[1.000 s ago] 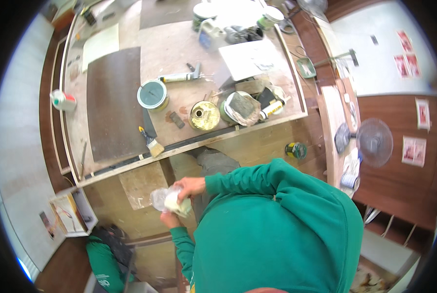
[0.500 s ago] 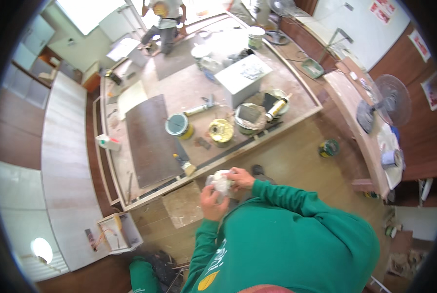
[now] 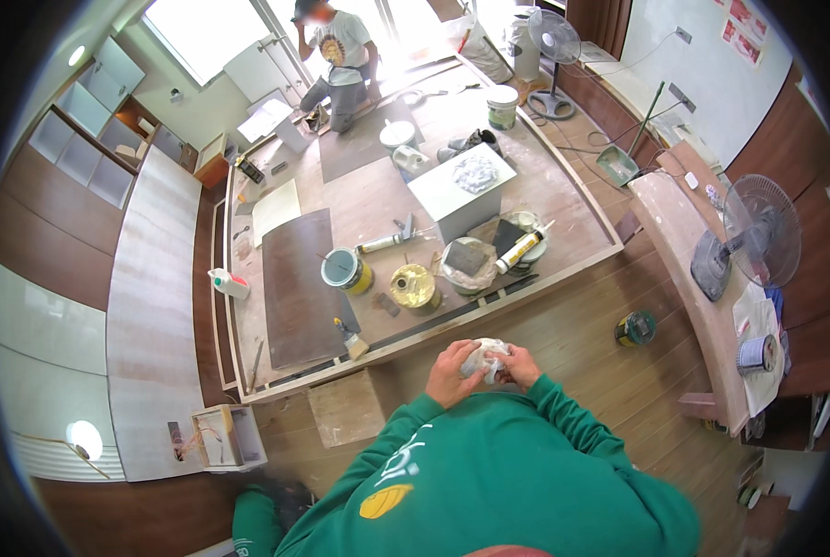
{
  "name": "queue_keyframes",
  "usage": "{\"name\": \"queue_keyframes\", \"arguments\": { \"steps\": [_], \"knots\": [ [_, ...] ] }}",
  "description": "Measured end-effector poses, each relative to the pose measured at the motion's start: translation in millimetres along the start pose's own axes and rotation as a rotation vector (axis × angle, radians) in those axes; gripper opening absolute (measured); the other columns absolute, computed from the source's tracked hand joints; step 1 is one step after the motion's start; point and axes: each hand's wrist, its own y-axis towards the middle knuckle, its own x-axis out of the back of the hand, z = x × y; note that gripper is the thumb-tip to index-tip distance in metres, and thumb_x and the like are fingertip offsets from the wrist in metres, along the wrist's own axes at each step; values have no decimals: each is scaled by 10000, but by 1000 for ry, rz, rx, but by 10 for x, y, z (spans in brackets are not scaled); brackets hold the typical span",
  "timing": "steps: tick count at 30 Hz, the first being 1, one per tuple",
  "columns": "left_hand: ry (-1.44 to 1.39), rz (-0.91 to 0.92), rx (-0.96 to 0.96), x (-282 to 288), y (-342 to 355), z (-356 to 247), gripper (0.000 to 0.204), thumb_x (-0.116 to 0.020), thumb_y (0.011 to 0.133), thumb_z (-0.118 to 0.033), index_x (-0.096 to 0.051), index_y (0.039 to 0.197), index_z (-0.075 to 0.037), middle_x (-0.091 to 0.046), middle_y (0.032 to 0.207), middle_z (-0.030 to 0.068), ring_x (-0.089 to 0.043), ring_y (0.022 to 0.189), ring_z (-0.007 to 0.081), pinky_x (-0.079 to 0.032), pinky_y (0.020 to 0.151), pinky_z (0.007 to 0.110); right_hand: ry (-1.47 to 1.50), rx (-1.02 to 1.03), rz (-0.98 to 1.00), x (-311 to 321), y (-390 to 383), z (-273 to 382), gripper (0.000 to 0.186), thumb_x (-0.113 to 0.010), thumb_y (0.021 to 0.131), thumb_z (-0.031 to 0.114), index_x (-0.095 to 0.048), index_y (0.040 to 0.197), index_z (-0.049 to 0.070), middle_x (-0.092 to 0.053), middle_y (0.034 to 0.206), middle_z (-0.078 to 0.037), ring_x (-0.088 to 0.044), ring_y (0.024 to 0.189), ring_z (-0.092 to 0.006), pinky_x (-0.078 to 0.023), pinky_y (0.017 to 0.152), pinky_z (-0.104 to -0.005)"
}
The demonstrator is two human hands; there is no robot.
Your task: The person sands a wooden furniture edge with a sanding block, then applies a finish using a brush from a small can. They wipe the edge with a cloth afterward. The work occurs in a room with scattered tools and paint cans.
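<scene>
My left hand (image 3: 452, 374) and my right hand (image 3: 521, 368) are closed around a crumpled white wad (image 3: 489, 356) in front of my chest. The wad looks soft, but I cannot tell whether it is cloth or plastic. Both hands are just off the near edge of a low wooden platform (image 3: 475, 323). Nearest on it are a paintbrush (image 3: 353, 343), a gold-topped can (image 3: 415, 286) and an opened paint can (image 3: 345, 270). A caulking gun (image 3: 384, 243) lies behind them. To their right stands a bucket (image 3: 469, 265) holding a dark grey pad.
A white box (image 3: 461, 190) stands mid-platform with a crumpled white heap on top. Another person (image 3: 336, 56) kneels at the back. At right, a fan (image 3: 758, 227) and a spool (image 3: 756, 353) sit on a curved bench. A can (image 3: 635, 328) stands on the wood floor.
My view has shifted, showing more of the room's back and the kneeling person. My hands, still on the white wad, now appear farther right in the picture.
</scene>
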Motion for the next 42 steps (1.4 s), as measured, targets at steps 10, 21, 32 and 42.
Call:
{"name": "queue_keyframes", "arguments": {
  "steps": [10,21,32,42],
  "knots": [
    [81,471,36,-1212,1162,-436,644,-860,679,-353,-652,1201,-39,-656,1193,208,-657,1055,379,-532,915,429,-83,132,9,1386,-377,366,236,-674,968,234,-683,1003,1,-672,774,-47,-592,581,-84,-428,478,-222],
    [-456,380,527,-2138,2221,-38,173,-695,659,-69,-721,807,17,-711,747,78,-672,670,179,-523,624,313,269,218,-360,2082,-586,434,456,-611,1001,284,-576,1355,-1,-724,1151,-108,-716,797,-163,-527,671,-255],
    [-854,685,634,-3330,3575,-687,382,-684,834,-322,-688,1055,-11,-658,1007,54,-600,952,159,-482,752,324,-637,851,-908,2755,-45,1724,628,-565,998,426,-476,1439,-10,-504,1448,-229,-492,1303,-405,-390,1085,-478],
    [-1222,988,1050,-3428,4374,-1344,781,-529,963,-636,-498,1424,-6,-570,1365,184,-549,1262,269,-427,1077,398,-115,620,-1101,3824,363,2170,461,-543,1051,334,-656,766,-10,-666,718,-95,-648,661,-234,-508,630,-369]
  ]
}}
